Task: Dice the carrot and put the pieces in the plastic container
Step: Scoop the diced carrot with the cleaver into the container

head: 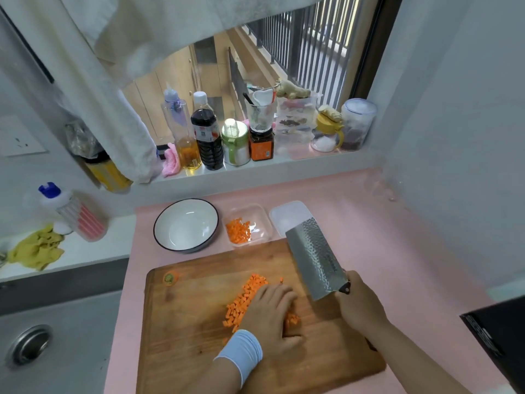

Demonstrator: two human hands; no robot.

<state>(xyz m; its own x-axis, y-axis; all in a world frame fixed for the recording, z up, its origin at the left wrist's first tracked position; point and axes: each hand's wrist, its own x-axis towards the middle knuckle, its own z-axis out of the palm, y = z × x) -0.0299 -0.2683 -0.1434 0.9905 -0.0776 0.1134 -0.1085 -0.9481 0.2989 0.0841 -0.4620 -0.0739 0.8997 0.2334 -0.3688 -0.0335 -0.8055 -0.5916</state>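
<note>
A heap of diced carrot (244, 301) lies in the middle of the wooden cutting board (187, 331). My left hand (270, 314) rests flat over the right side of the heap, fingers straight, a white band on its wrist. My right hand (359, 304) grips the handle of a wide cleaver (315, 258), whose blade is lifted off the board and points away from me. Behind the board stands the clear plastic container (262, 214) with some carrot dice (238, 230) in it. A carrot end (169, 278) lies at the board's far left corner.
A white bowl (186, 224) stands left of the container and a white lid (287, 216) to its right, on the pink counter (397, 237). Bottles and jars (206, 137) line the window sill. A sink (56, 336) lies to the left, a dark box (500, 334) at the right edge.
</note>
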